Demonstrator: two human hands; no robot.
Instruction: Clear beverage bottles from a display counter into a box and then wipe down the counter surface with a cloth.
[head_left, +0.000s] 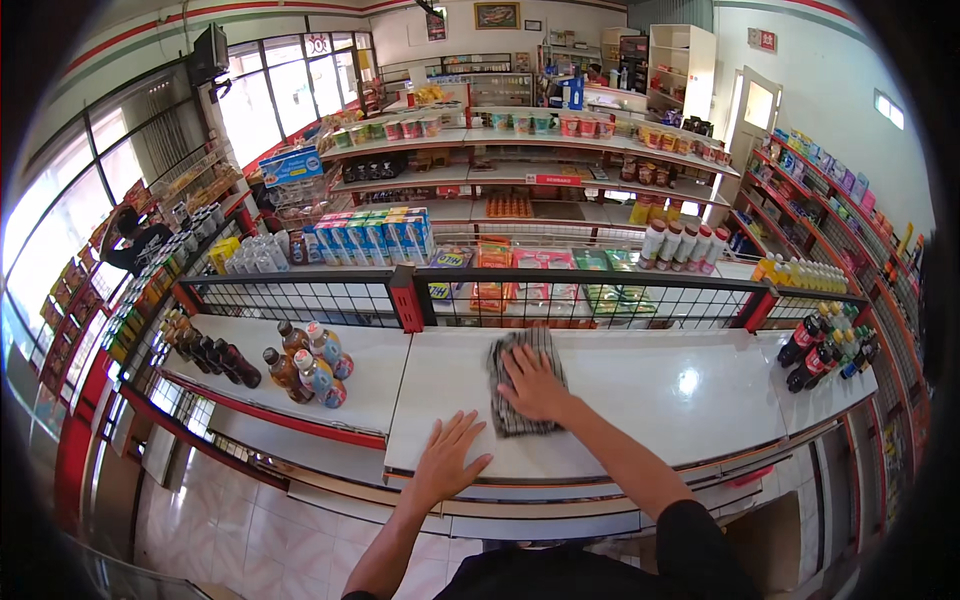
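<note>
Under my right hand (534, 381) lies a striped grey cloth (525, 420), spread on the white top shelf (645, 397) of a store shelving unit. The palm and spread fingers press flat on the cloth near the wire mesh back; the cloth's edges look slightly blurred. My left hand (450, 457) rests with its fingers apart at the shelf's front edge, to the left of the cloth, and holds nothing.
Several drink bottles (289, 367) stand on the left shelf section, and cola bottles (814, 352) at the right end. A black mesh rail (585, 277) runs behind the shelf, with milk cartons (375, 236) beyond it. A person (139, 240) is at the far left.
</note>
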